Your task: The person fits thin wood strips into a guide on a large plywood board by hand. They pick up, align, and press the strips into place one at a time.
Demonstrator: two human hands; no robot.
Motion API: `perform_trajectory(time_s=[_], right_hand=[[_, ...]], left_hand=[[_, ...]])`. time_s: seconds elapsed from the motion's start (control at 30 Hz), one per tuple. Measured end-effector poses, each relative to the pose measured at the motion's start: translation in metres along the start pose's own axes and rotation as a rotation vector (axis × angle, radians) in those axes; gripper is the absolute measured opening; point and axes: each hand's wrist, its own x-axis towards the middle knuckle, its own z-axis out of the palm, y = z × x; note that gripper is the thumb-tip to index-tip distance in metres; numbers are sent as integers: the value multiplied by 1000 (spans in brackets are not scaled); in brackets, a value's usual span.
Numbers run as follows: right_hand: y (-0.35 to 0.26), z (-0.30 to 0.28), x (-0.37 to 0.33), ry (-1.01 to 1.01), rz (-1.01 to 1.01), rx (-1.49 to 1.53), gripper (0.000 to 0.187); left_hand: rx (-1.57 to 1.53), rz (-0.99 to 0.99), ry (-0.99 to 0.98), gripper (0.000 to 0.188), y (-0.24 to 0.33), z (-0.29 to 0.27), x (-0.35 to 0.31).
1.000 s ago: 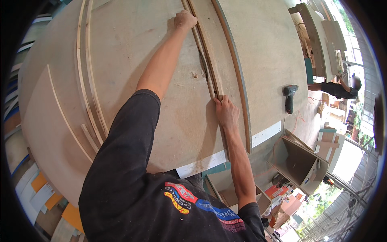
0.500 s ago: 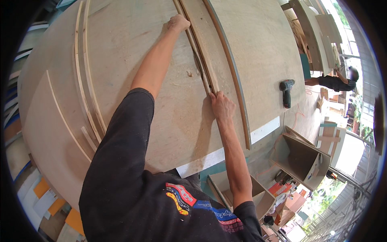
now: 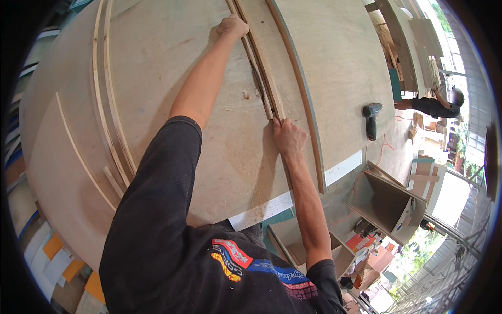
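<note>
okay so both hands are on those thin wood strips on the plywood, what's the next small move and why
Probably press the strips sideways so they close up evenly. The left hand pins the far part and the right hand sits at the near ends, which look uneven, with a dark gap between strips. The drill lies untouched to the right.

A single head-worn fisheye view looks steeply down from above the person's shoulders onto the plywood tabletop [image 3: 209, 157], close enough that the black shirt fills the lower edge. Both forearms reach up and away into the picture. Straight edges bow toward the dark rim, where the workshop floor [image 3: 402, 141] shows at right.
</note>
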Motion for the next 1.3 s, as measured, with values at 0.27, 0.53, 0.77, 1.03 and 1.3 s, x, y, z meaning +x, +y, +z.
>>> perform_trajectory(time_s=[0.27, 0.53, 0.77, 1.03, 1.3], right_hand=[[-8, -10, 13, 88, -2, 63, 46], [-15, -19, 26, -7, 9, 79, 45], [-13, -19, 28, 29, -36, 8, 50], [-11, -16, 34, -2, -18, 34, 66], [-15, -25, 41, -148, 81, 28, 68]], left_hand=[[-19, -19, -13, 41, 0, -6, 14], [56, -22, 62, 43, -1, -1, 26], [143, 40, -203, 45, -6, 8, 13], [50, -31, 1, 35, 3, 12, -4], [28, -54, 19, 30, 2, 11, 3]])
